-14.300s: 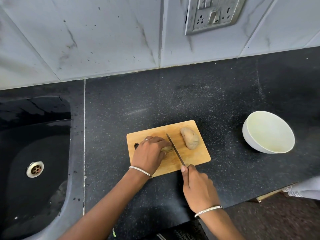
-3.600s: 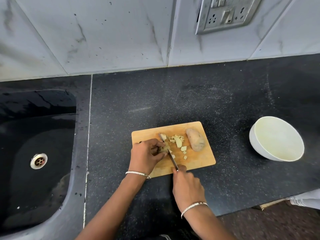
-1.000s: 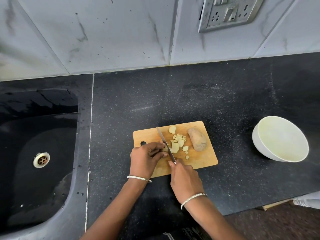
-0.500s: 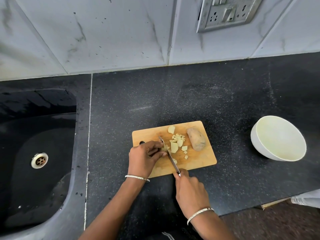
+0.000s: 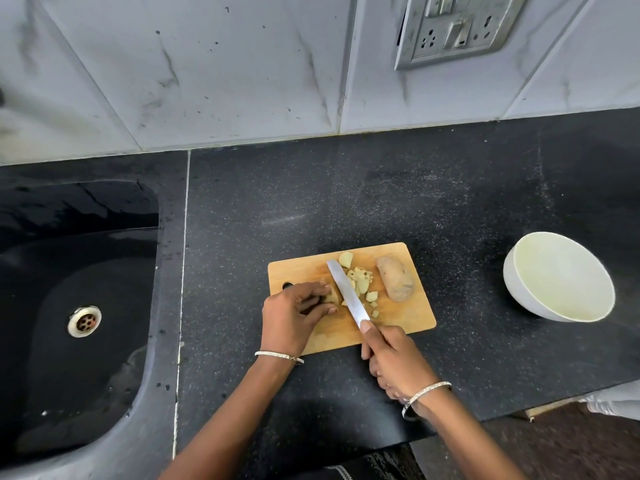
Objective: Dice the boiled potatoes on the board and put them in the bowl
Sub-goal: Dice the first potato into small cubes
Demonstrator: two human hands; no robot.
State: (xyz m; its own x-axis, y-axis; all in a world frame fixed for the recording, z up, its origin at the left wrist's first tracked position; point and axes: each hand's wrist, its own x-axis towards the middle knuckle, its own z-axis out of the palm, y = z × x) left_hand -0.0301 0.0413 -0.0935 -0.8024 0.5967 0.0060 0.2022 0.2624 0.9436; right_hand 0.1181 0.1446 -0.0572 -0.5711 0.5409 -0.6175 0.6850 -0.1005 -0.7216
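A small wooden cutting board [image 5: 408, 315] lies on the black counter. My left hand [image 5: 292, 315] holds a small remaining piece of potato [image 5: 330, 296] down on the board with curled fingers. My right hand [image 5: 393, 358] grips the handle of a knife [image 5: 344, 292]; its blade lies flat-angled across the board just right of that piece. Several pale potato dice [image 5: 362, 284] lie scattered right of the blade. A whole unpeeled potato [image 5: 394, 283] rests at the board's right end. The white bowl [image 5: 519, 289], holding nothing, stands on the counter to the right.
A black sink [image 5: 69, 306] with a metal drain [image 5: 84, 321] fills the left side. The tiled wall with a socket plate [image 5: 453, 27] rises behind the counter. The counter's front edge runs just below my right wrist.
The knife blade has slid forward again across the board beside the held piece. My left hand still holds the shrinking potato piece; since the earliest frame one potato became dice.
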